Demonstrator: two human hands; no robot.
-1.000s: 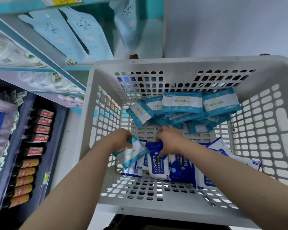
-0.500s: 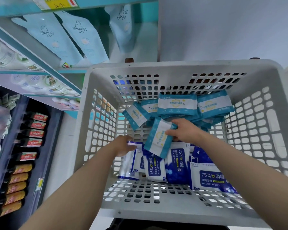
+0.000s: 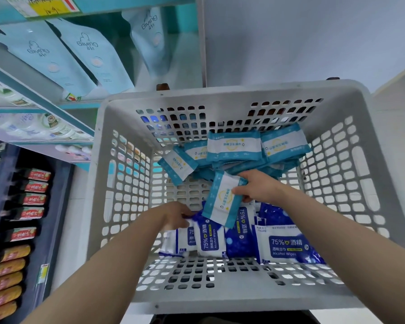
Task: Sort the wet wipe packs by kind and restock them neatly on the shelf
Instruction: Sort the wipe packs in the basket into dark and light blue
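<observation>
Filling basket: teal packs, blue packs

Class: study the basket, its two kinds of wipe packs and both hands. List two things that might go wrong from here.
1. The right hand pinches the teal pack by one edge above the blue alcohol packs; it may slip and remix the kinds.
2. The teal pile lies loosely heaped at the basket's far wall; it may slide toward the blue ones.
</observation>
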